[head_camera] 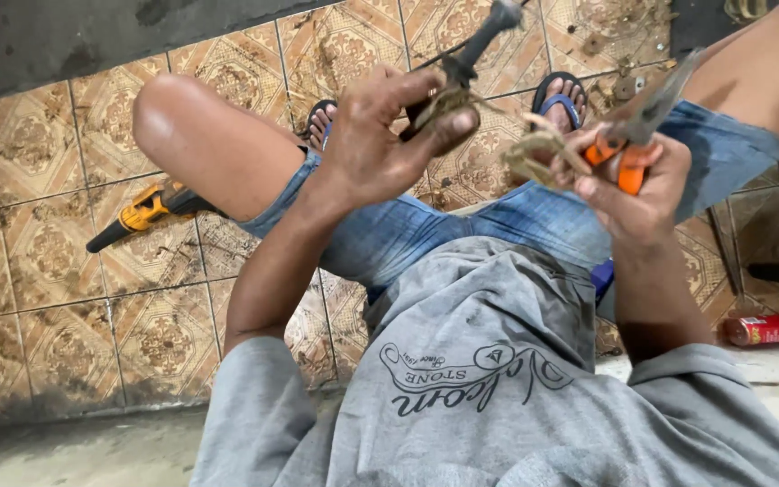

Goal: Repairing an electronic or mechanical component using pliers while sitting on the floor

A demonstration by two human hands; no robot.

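Seen from the head camera, looking down over a grey shirt (498,397) and denim shorts (462,225) to a patterned tile floor (65,225).

Left hand (380,135) raised at about 11 o'clock from the shirt, fingers curled and pressed around a dark cable (475,45), thumb pinching a frayed tan wire bundle (448,99) against the forefinger. Cable running up toward 12 o'clock, past the top edge.

Right hand (633,185) at about 1 o'clock, fingers wrapped shut around the orange handles of pliers (642,126), grey nose tilted up toward 1 o'clock. More frayed tan strands (543,149) sticking out at 9 o'clock from that hand, just beside the left thumb; touching or not, cannot tell.

Both hands near each other, held above the lap, between bare knees.

Sandalled feet (561,95) on the tiles at 12 o'clock. Yellow drill (142,212) lying on the floor at 9 o'clock, under the left knee. Red can (768,329) lying on its side at 3 o'clock, well apart from the hands.
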